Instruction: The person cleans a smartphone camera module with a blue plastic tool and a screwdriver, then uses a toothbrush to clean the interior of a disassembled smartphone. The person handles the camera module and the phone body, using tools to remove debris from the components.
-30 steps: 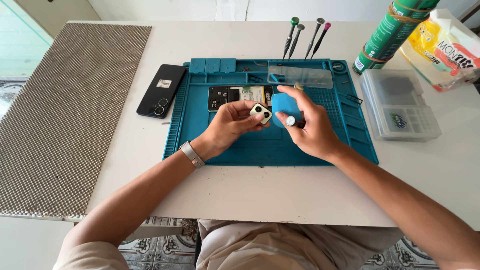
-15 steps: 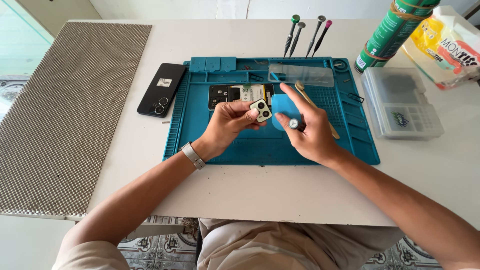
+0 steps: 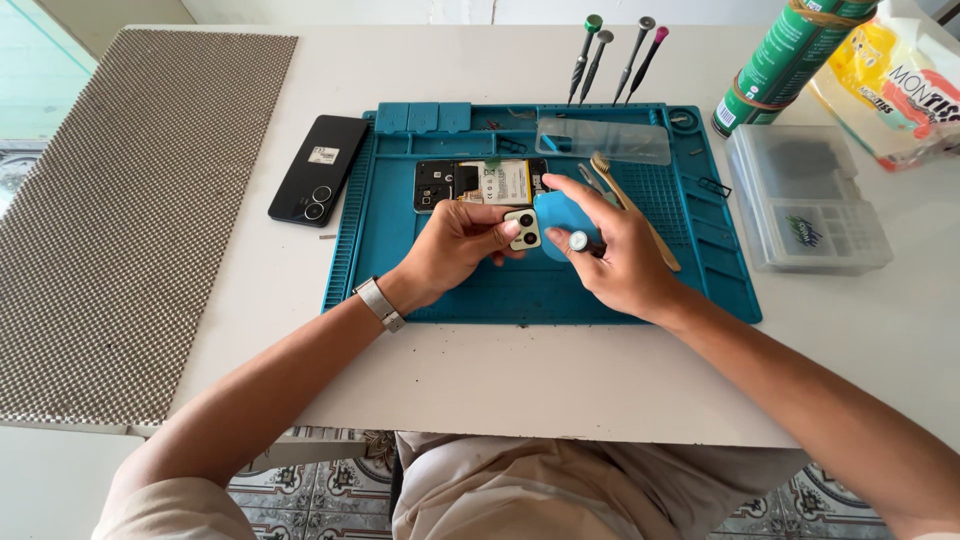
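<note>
Your left hand [image 3: 455,245] pinches the small camera module [image 3: 522,228] at frame centre, raised off the teal mat [image 3: 450,290] so your right hand [image 3: 615,250], gripping a blue opening pick [image 3: 560,215], can work its edge. Upper right: a green cylindrical can [image 3: 785,55] and a yellow-and-white packet [image 3: 895,85].

Open mat [image 3: 500,290] foreground; screwdrivers [image 3: 615,55] probably blocking behind.

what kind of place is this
Probably a small phone-repair bench: a blue repair mat on a white table, an opened phone lying on it, and precision screwdrivers standing along the mat's far edge.
</note>
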